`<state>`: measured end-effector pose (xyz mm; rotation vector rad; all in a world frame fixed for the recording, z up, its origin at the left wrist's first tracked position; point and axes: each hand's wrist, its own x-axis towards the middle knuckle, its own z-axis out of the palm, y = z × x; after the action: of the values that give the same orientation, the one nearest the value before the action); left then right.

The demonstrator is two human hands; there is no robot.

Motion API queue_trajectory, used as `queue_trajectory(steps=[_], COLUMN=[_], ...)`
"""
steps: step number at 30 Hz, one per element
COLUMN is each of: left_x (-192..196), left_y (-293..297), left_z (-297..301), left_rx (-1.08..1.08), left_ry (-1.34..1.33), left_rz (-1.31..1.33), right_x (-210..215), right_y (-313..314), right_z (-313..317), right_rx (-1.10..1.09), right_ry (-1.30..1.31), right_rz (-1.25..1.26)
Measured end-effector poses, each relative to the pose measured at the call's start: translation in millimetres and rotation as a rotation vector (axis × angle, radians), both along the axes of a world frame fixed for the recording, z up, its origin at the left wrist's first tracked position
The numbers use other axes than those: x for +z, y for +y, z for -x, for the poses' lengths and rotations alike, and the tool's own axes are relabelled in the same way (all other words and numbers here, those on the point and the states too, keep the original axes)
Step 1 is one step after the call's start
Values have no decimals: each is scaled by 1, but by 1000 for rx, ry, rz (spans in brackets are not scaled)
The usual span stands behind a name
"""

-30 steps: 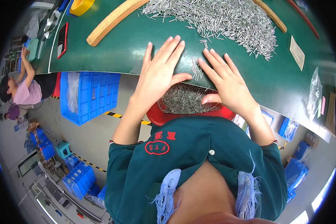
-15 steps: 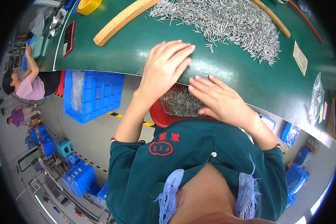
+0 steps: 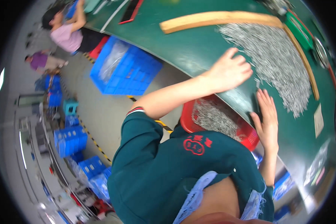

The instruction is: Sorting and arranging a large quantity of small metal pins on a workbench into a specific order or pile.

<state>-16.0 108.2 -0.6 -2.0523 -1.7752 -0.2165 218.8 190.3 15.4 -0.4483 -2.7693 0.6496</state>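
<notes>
A large heap of small silvery metal pins (image 3: pixel 268 59) lies on the green tabletop (image 3: pixel 198 48). At the heap's near left edge is my left hand (image 3: pixel 230 71), palm down, its fingers loosely bent and the index finger apart from the rest. I see nothing held in it. My right hand (image 3: pixel 267 121) rests near the table's front edge with fingers stretched toward the heap. A few stray pins lie on the tabletop between the two hands. Below the edge, against my body, a red plastic basket (image 3: pixel 188 119) holds many more pins.
Wooden strips (image 3: pixel 220 17) border the heap at the back and right. A red-edged phone (image 3: pixel 131 11) lies at the far left, a paper slip (image 3: pixel 319 121) at right. Blue crates (image 3: pixel 127 71) stand beside the table. A person in pink (image 3: pixel 68 37) sits farther left.
My view has turned, so table and basket appear rotated. Both hands have moved from the table edge to the heap's near side, the left one with fingers now more bent.
</notes>
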Motion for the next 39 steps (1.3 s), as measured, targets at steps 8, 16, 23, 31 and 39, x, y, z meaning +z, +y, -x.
queue_trajectory(steps=[8,16,23,31,39], left_x=[1,-3,-7,0,-60], left_y=[-30,-92,-113,-83,39], left_z=[18,78,120,120,15], left_rx=[114,657,753,807,44], left_ry=[-52,-30,-64,-46,-505], left_rz=[-73,30,-189,-242,-39], right_x=[-7,-10,-10,-11,-5], right_y=[4,4,5,6,44], right_z=[-12,-6,-5,-7,-2], right_rx=[19,41,37,31,-21], right_ry=[-22,-22,-37,-48,-18], right_rz=[-63,-69,-89,-86,-196])
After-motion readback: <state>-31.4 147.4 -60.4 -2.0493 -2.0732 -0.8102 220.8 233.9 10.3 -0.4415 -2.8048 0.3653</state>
